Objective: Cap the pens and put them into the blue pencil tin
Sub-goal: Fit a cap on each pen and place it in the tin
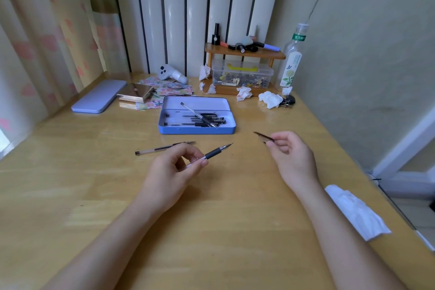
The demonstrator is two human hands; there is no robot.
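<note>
The blue pencil tin (pixel 197 130) lies open in the middle of the desk, with several black pens (pixel 202 120) inside. My left hand (pixel 171 169) holds an uncapped pen (pixel 215 153) with a black grip, its tip pointing up and to the right. My right hand (pixel 289 153) pinches a dark pen cap (pixel 262 136) that points left towards the pen's tip, about a hand's width away from it. Another pen (pixel 162 148) lies flat on the desk just beyond my left hand; I cannot tell whether it is capped.
The tin's lid (pixel 98 99) lies at the far left beside a gold box (pixel 135 95) and patterned papers. A wooden shelf (pixel 244 53) over a clear plastic box, crumpled tissues (pixel 270 99) and a bottle (pixel 292 61) stand at the back. A white cloth (pixel 355 212) sits at the right edge.
</note>
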